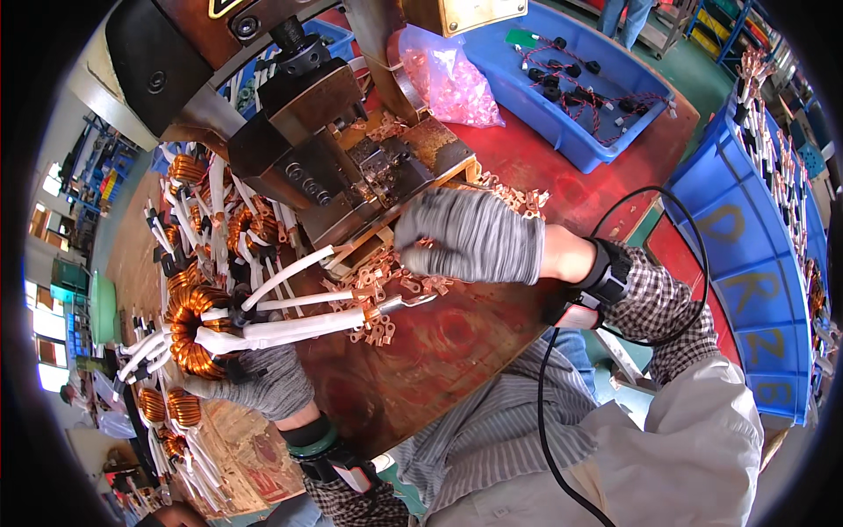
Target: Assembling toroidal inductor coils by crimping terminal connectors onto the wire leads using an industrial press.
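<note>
My left hand [273, 383], in a grey knit glove, is closed around the lower side of a copper-wound toroidal coil [188, 327]. White sleeved leads [294, 333] run from the coil to the right, and one lead ends in a silvery tip beside loose copper lugs [378, 329]. My right hand [474, 237], gloved too, has its fingers curled down at the lug pile just in front of the press tooling [386, 171]. A bit of copper shows at its fingers; whether they grip it is hidden.
A dark crimping press [299, 114] stands at the back of the red table. More coils [250, 224] with leads lie at the left. Behind are a bag of pink pieces [448, 79] and a blue tray [588, 145]. A tall blue bin [746, 255] stands right; a black cable [540, 386] loops by my right arm.
</note>
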`<state>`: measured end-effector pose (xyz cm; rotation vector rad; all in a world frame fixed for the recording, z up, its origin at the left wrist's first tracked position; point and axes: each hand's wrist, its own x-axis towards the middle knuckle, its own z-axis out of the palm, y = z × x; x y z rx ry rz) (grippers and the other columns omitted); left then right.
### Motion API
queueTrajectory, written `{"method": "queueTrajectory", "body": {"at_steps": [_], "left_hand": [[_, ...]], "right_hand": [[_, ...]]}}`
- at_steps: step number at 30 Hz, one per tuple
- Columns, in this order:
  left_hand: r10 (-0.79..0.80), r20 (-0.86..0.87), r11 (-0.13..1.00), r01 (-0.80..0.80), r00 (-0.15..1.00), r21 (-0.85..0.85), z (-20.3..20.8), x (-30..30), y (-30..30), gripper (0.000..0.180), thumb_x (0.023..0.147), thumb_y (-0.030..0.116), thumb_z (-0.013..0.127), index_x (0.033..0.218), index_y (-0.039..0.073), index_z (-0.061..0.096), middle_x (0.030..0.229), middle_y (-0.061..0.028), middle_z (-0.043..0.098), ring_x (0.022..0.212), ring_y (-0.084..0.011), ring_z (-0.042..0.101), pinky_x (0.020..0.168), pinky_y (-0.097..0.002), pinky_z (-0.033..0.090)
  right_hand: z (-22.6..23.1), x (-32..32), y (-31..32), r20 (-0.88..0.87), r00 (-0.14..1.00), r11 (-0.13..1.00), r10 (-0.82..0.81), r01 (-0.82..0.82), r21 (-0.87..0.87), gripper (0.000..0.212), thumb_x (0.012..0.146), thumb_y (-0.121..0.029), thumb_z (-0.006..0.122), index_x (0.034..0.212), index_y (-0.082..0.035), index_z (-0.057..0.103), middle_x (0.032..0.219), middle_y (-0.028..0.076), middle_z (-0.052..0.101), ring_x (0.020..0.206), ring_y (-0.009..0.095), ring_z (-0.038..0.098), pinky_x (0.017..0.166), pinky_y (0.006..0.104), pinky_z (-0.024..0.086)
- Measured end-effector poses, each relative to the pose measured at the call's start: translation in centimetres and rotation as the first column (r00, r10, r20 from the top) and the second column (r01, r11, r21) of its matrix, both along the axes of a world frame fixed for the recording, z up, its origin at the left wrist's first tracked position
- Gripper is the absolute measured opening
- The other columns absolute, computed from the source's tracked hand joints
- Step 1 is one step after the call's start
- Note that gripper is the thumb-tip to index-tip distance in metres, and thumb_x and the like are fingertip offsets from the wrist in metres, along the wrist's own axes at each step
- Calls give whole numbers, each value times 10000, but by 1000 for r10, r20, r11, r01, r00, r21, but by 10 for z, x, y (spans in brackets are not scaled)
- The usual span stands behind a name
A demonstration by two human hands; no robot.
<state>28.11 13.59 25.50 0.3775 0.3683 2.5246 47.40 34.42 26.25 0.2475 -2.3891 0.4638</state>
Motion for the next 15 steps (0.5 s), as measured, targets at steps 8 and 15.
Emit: {"method": "queueTrajectory", "body": {"at_steps": [8, 15], "left_hand": [[174, -16, 968, -174, 985, -180, 8, 20, 19, 834, 622, 605, 608, 1240, 90, 387, 1219, -109, 441, 1083, -302, 436, 949, -498, 312], [-183, -38, 970, 187, 982, 158, -3, 12, 10, 851, 631, 623, 583, 1263, 101, 356, 1252, -136, 397, 1110, -328, 404, 961, -536, 271]], "right_hand": [[10, 3, -2, 89, 967, 32, 238, 84, -996, 240, 765, -189, 640, 933, -21, 607, 783, 37, 606, 673, 92, 574, 590, 207, 493], [14, -1, -11, 67, 931, 63, 358, 48, -997, 257, 826, -146, 553, 1051, -22, 560, 874, 55, 592, 787, 114, 579, 670, 228, 510]]}}
